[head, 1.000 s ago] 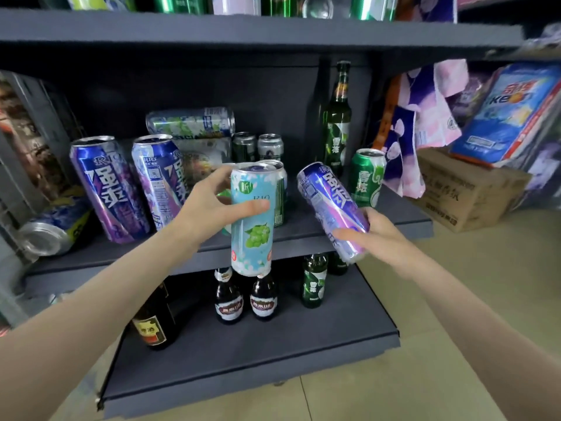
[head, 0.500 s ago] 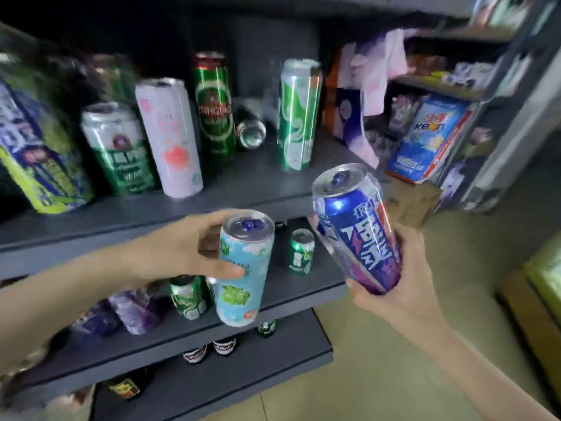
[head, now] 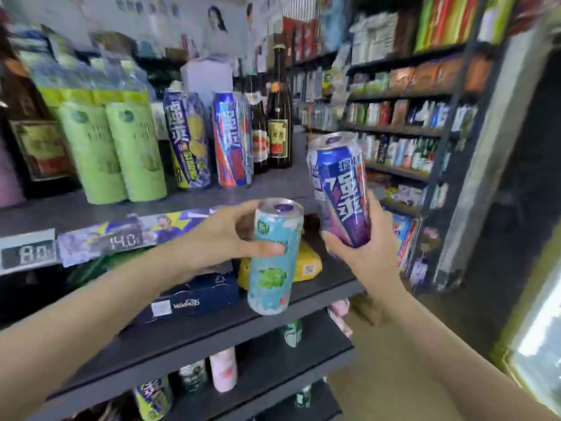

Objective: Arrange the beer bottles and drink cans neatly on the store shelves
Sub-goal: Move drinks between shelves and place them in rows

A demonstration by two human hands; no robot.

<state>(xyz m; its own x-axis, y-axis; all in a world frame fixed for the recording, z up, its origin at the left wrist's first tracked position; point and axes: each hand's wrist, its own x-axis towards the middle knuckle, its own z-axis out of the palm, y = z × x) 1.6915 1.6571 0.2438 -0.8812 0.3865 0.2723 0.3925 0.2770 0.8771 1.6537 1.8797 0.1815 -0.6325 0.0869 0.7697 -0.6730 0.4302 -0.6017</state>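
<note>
My left hand (head: pixel 224 238) grips a light blue can with a green grape picture (head: pixel 273 268), upright in front of the shelf edge. My right hand (head: pixel 364 253) holds a blue and purple can (head: pixel 343 189) from below, tilted slightly left and raised beside the top shelf (head: pixel 273 183). On that shelf stand two green cans (head: pixel 112 150), a blue and yellow can (head: pixel 188 141), a blue and red can (head: pixel 232 138) and dark beer bottles (head: pixel 277 117). Lower shelves carry more cans, among them a pink can (head: pixel 224 370).
A dark blue carton (head: pixel 197 299) and a yellow bag (head: pixel 306 262) lie on the shelf below (head: pixel 328 290). Price tags (head: pixel 27 253) line the top shelf's front edge. Packed goods shelves (head: pixel 409 117) fill the right background. A cooler door (head: pixel 540 344) stands at far right.
The view has risen from the low shelves to the top shelf. Both hands have lifted their cans with it, and the purple can has gone from lying sideways to nearly upright.
</note>
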